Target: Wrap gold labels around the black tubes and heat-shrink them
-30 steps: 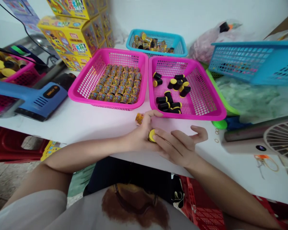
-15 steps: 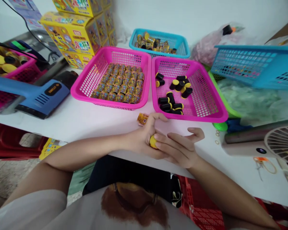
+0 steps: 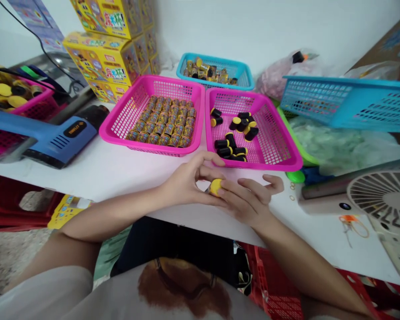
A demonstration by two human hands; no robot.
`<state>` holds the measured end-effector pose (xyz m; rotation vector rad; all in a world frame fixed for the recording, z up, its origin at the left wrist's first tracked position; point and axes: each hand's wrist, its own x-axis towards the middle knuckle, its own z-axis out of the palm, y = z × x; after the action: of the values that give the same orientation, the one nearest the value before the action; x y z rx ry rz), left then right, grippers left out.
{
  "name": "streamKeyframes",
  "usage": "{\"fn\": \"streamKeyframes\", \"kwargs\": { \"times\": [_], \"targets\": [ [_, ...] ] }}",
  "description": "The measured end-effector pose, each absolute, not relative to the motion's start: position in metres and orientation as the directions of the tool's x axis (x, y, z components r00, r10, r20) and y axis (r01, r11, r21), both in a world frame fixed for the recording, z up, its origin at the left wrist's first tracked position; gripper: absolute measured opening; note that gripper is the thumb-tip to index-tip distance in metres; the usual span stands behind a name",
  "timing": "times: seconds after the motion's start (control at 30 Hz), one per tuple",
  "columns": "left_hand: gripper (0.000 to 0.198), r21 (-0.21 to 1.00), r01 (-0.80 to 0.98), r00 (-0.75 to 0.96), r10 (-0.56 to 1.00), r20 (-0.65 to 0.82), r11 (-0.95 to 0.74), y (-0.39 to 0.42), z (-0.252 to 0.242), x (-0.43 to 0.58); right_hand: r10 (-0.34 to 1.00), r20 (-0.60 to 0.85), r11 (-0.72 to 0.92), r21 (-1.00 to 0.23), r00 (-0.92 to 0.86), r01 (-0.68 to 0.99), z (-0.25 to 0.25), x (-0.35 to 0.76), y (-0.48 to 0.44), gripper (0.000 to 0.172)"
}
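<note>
In the head view, both hands meet over the table's front part around a small yellow-capped cylinder (image 3: 216, 187). My left hand (image 3: 190, 180) curves around its left side, thumb below and fingers above, leaving a gap in the palm. My right hand (image 3: 248, 200) presses its fingertips against the yellow cap from the right, with the other fingers raised. Most of the cylinder's body is hidden by the fingers. Just beyond stands a pink basket (image 3: 286, 151) with several black cylinders with yellow caps (image 3: 231, 140). Beside it, another pink basket (image 3: 111, 126) holds rows of printed cylinders (image 3: 163, 122).
A blue heat gun-like tool (image 3: 65, 138) lies at the left. Yellow printed boxes (image 3: 100, 62) are stacked behind it. A blue basket (image 3: 216, 84) stands at the back, another blue basket (image 3: 356, 100) at the right. A fan (image 3: 340, 191) lies near the right edge.
The cylinder is turned so more of its yellow cap shows. My left hand has opened its grip somewhat and risen. The small printed orange piece on the table no longer shows. The view has shifted slightly.
</note>
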<state>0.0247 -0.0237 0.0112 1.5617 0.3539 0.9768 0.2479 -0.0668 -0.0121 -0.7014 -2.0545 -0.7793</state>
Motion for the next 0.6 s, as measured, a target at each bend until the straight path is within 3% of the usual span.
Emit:
{"fn": "streamKeyframes", "kwargs": {
  "times": [0.1, 0.2, 0.3, 0.37, 0.43, 0.5, 0.6],
  "targets": [
    [0.058, 0.935, -0.232, 0.625, 0.696, 0.354, -0.267, -0.029, 0.023, 0.021, 0.238, 0.827, 0.689, 0.226, -0.51, 0.689, -0.008, 0.242, -0.068, 0.022],
    [0.036, 0.927, -0.018, 0.641, 0.707, 0.299, -0.375, -0.03, 0.045, 0.007, 0.286, 0.822, 0.722, 0.153, -0.493, 0.675, 0.006, 0.24, -0.062, 0.035],
    [0.024, 0.824, 0.24, 0.569, 0.762, 0.309, -0.514, -0.014, 0.076, -0.016, 0.495, 0.757, 0.723, -0.087, -0.427, 0.685, 0.03, 0.248, -0.032, 0.039],
    [0.019, 0.721, 0.39, 0.477, 0.796, 0.373, -0.572, 0.013, 0.098, -0.03, 0.738, 0.542, 0.605, -0.264, -0.403, 0.751, 0.045, 0.255, 0.002, 0.031],
    [0.017, 0.649, 0.511, 0.366, 0.826, 0.429, -0.563, 0.053, 0.117, -0.039, 0.886, 0.222, 0.454, -0.233, -0.407, 0.86, 0.051, 0.261, 0.042, 0.035],
    [0.016, 0.611, 0.63, 0.286, 0.875, 0.392, -0.479, 0.1, 0.128, -0.043, 0.915, -0.009, 0.399, -0.128, -0.403, 0.908, 0.048, 0.262, 0.078, 0.038],
    [0.015, 0.551, 0.778, 0.177, 0.947, 0.267, -0.301, 0.164, 0.126, -0.043, 0.889, -0.096, 0.44, -0.09, -0.447, 0.894, 0.035, 0.259, 0.11, 0.027]
  ]
}}
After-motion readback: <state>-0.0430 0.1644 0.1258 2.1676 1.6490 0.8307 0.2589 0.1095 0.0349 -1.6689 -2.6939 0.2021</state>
